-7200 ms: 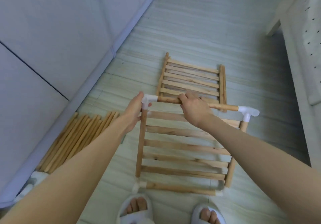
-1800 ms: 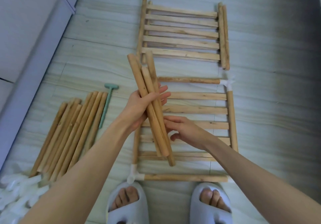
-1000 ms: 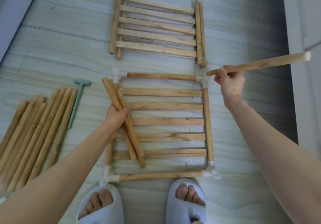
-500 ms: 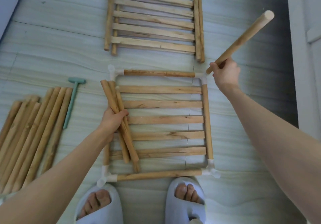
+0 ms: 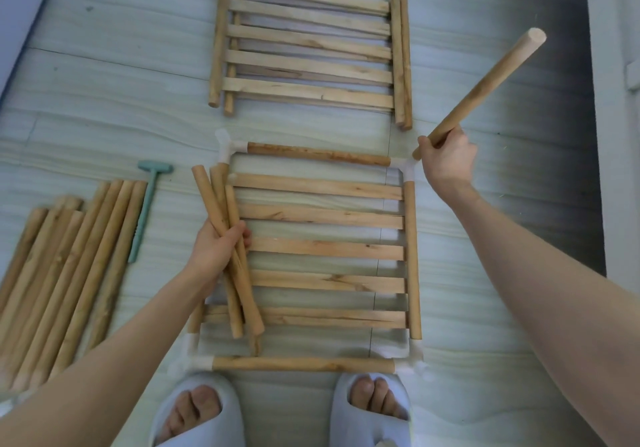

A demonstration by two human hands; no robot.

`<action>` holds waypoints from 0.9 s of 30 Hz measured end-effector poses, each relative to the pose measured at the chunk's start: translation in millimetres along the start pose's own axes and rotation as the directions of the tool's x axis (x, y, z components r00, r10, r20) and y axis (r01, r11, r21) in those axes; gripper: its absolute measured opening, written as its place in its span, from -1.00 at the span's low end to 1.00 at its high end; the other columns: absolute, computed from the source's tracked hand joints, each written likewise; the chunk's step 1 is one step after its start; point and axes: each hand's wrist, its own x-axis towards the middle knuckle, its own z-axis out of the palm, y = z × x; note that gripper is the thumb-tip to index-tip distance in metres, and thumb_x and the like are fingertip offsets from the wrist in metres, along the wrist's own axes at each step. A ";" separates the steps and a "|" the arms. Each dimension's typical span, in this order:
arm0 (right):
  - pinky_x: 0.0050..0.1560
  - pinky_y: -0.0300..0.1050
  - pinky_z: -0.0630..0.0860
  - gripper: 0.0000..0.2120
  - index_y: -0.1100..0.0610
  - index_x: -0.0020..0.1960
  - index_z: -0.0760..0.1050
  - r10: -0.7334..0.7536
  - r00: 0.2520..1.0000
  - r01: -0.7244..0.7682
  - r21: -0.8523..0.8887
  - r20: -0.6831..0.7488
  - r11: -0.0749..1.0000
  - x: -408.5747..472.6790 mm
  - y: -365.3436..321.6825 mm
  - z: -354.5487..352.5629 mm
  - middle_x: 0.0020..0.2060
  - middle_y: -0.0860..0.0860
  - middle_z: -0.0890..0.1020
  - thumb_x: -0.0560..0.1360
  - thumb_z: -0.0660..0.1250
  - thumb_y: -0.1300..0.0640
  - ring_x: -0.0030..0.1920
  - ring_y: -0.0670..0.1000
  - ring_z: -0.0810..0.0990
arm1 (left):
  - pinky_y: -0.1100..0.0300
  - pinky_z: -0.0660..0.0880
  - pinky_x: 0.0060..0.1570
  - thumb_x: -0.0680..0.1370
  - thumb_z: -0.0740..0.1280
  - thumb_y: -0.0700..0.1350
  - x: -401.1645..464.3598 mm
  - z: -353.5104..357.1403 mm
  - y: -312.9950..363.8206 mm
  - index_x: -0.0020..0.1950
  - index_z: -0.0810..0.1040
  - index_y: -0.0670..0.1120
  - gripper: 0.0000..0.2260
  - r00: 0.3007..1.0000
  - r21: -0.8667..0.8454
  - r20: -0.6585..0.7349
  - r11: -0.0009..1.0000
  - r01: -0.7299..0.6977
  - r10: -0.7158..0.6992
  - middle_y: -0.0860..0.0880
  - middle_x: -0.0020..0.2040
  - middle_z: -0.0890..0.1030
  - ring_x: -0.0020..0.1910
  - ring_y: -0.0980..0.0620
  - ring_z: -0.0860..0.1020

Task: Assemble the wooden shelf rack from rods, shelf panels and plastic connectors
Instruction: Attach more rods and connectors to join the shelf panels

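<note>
Our left hand (image 5: 216,250) is closed around a bundle of three rods (image 5: 228,256), which cross the left edge of the framed shelf panel (image 5: 325,249) and slant from upper left to lower right. Our right hand (image 5: 446,160) grips a single rod (image 5: 485,89) near its lower end; the rod tilts up and to the right, and its lower tip sits just beside the white plastic connector (image 5: 405,166) at the panel's far right corner. Whether the tip touches that connector we cannot tell.

At the far left we see a pile of loose rods (image 5: 65,280) lying side by side on the pale floor (image 5: 104,100). Just right of the pile lies a pale green T-shaped tool (image 5: 147,209), its head pointing away from us.

In the middle, the framed panel lies flat on the floor, its slats running left to right, with rods along all four sides and white connectors at the corners. The near rod (image 5: 301,364) lies just in front of our slippers (image 5: 197,412). Beyond the framed panel, apart from it, lie stacked bare shelf panels (image 5: 308,44) without connectors.

At the right edge we see a dark strip of floor beside a pale upright surface (image 5: 620,117).
</note>
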 end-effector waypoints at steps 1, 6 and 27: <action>0.04 -0.02 0.47 -0.78 0.30 0.05 0.44 0.001 1.000 -0.001 0.007 -0.001 1.000 -0.9 0.4 -0.2 -0.10 0.17 0.61 0.53 0.26 0.14 0.00 0.14 0.54 | 0.02 0.55 0.02 0.59 0.26 -0.16 -1.1 0.3 -2.6 0.00 0.45 -0.13 -0.95 1.000 -0.002 0.004 1.000 -0.004 0.004 -0.09 -0.15 0.58 -0.15 -0.03 0.57; -0.15 -0.26 0.34 -0.79 0.29 0.05 0.45 0.014 1.000 -0.013 0.077 -0.016 0.997 -6.7 2.5 1.0 -0.30 -0.02 0.53 0.56 0.25 0.13 -0.17 0.02 0.47 | 0.00 0.55 0.02 0.59 0.26 -0.16 -0.8 0.7 -1.0 -0.03 0.46 -0.11 -0.97 1.000 -0.022 0.021 1.000 0.014 -0.014 -0.10 -0.15 0.58 -0.19 -0.01 0.56; -0.20 -0.22 0.50 -0.80 0.08 0.09 0.52 -0.153 0.384 -0.024 0.175 0.911 0.984 -124.2 -76.6 46.6 -0.09 -0.05 0.63 0.52 0.33 0.02 -0.20 -0.08 0.57 | 0.18 0.60 -0.08 0.58 0.25 -0.24 -10.6 6.0 70.5 0.12 0.51 -0.29 -0.83 0.981 -0.432 0.126 0.898 -0.079 0.147 -0.12 -0.07 0.65 -0.01 -0.02 0.63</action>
